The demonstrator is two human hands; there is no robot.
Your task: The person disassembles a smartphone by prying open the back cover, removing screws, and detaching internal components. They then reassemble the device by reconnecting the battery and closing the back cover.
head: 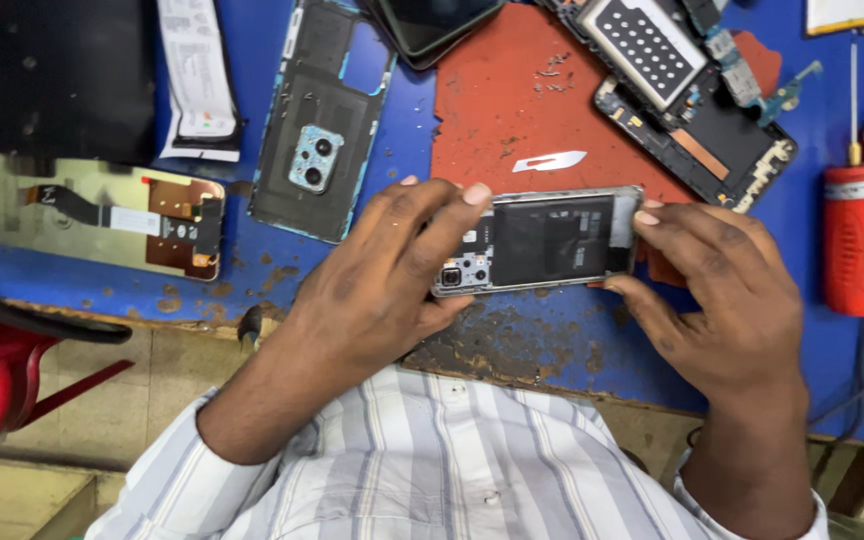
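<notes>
You hold one opened phone [537,242] at frame centre, back cover off, your left hand [382,280] pinching its camera end and your right hand [722,300] closed on the other end. Around it: one back cover [317,120] at 11 o'clock, one display panel [102,215] at 9, one stripped phone frame [692,100] at 1, one red cylinder [860,240] at 3. The bench [552,350] is worn blue with one red mat [512,100].

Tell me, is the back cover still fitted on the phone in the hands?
No, the phone shows its bare insides.

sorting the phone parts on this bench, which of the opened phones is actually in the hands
The opened phone with the black battery, held between left hand and right hand. The back cover and stripped frame lie untouched on the bench.
</notes>
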